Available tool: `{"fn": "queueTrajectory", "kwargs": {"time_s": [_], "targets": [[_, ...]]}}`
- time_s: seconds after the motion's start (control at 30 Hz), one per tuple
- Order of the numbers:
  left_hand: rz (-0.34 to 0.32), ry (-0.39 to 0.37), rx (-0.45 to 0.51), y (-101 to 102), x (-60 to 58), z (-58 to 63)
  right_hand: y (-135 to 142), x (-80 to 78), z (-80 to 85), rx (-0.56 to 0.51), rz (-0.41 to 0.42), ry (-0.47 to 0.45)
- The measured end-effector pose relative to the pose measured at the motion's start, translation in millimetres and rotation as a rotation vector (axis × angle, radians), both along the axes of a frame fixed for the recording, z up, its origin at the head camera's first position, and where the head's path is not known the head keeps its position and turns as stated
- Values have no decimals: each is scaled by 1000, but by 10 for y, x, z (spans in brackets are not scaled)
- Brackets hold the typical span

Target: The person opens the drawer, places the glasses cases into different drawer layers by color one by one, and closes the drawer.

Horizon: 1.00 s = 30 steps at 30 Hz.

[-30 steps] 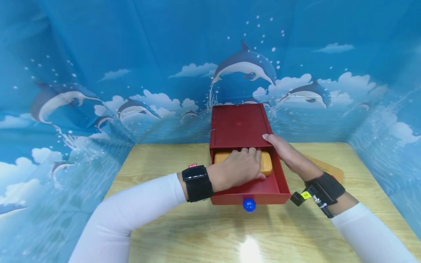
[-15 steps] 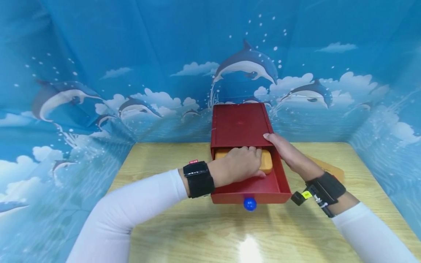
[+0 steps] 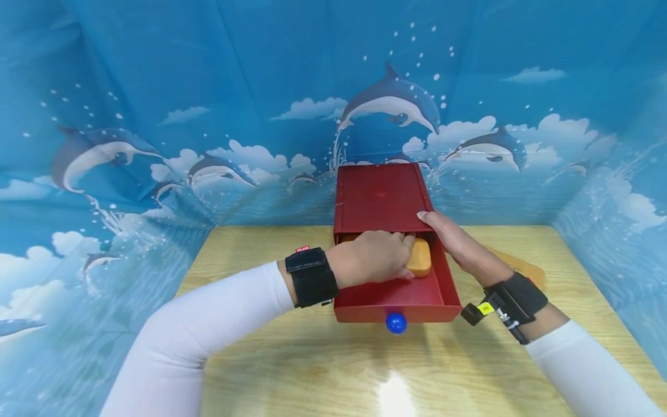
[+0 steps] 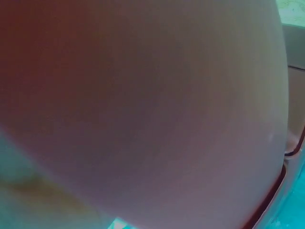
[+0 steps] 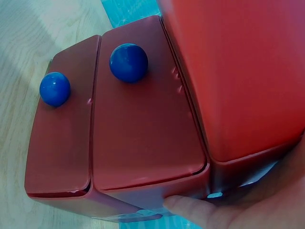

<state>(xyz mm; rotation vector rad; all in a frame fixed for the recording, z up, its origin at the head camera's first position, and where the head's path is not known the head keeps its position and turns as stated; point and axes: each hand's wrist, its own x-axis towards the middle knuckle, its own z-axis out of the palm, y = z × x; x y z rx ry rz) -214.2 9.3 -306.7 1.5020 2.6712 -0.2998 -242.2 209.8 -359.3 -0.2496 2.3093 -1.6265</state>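
A red drawer cabinet (image 3: pixel 383 200) stands against the backdrop with its top drawer (image 3: pixel 396 294) pulled out. In that drawer lies an orange block with rounded corners (image 3: pixel 421 258). My left hand (image 3: pixel 377 255) reaches in from the left and grips the block, fingers over its far side and thumb at its near side. The hand covers the block's middle. My right hand (image 3: pixel 458 243) rests against the cabinet's right side, its thumb on the top edge; in the right wrist view a straight finger (image 5: pixel 190 206) touches the side wall.
A blue knob (image 3: pixel 396 323) sticks out of the open drawer's front. Two lower drawers with blue knobs (image 5: pixel 128 63) are closed in the right wrist view. A flat tan piece (image 3: pixel 521 267) lies on the wooden table (image 3: pixel 292 359) behind my right wrist.
My left hand has shifted slightly left and back over the orange block, uncovering more of its right end. The right hand and the cabinet have stayed in place.
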Motion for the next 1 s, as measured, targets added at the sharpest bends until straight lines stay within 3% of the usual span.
{"fn": "queueTrajectory", "kwargs": {"time_s": [0.23, 0.37, 0.5, 0.57, 0.77, 0.9, 1.0], "targets": [[-167, 148, 90, -18, 97, 85, -1, 2, -10, -2, -14, 5], [-213, 151, 176, -38, 208, 179, -8, 1, -10, 9, -17, 4], [-242, 141, 320, -105, 346, 279, -12, -8, -13, -4, 0, 12], [-248, 73, 411, -152, 414, 316, -12, -19, -18, -24, 12, 19], [-238, -258, 603, -296, 598, 319, -6, -23, -19, -25, 12, 18], [-238, -437, 654, -370, 702, 233, -9, -22, -30, -12, 1, 22], [-224, -567, 638, -420, 775, 155, -13, -19, -37, -10, 2, 29]]}}
